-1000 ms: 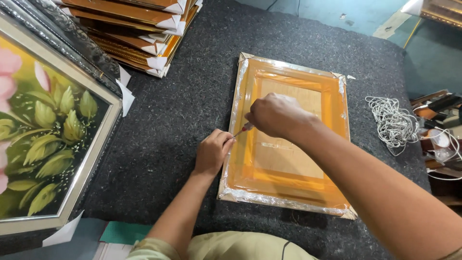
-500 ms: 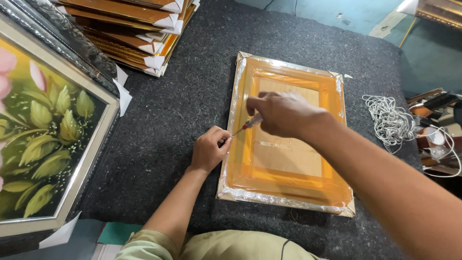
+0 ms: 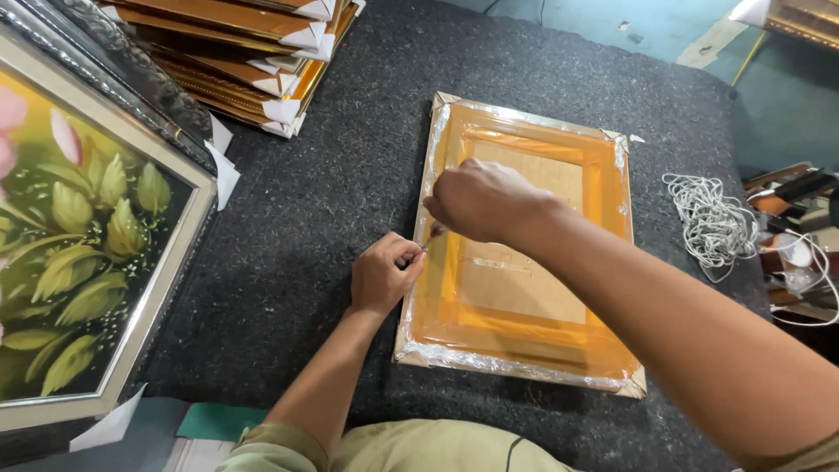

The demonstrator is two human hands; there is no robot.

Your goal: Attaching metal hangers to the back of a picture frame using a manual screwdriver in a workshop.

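Observation:
A picture frame (image 3: pixel 524 350) wrapped in orange film with silvery edges lies flat on the dark felt table (image 3: pixel 297 227). My right hand (image 3: pixel 481 199) hovers over the frame's left rail, closed around a small reddish tool (image 3: pixel 434 231) whose tip pokes out below the fingers. My left hand (image 3: pixel 384 273) rests as a fist on the felt against the frame's left edge, fingertips pinching at the wrap right beside the tool tip. What it pinches is too small to make out.
A stack of gold frames with white corner guards (image 3: pixel 236 52) sits at the back left. A large framed flower painting (image 3: pixel 79 227) fills the left side. A bundle of white cord (image 3: pixel 712 218) and some tools lie to the right of the frame.
My right hand has slid a little to the left, closer to my left hand, and now covers most of the tool. The left hand has stayed at the frame's edge.

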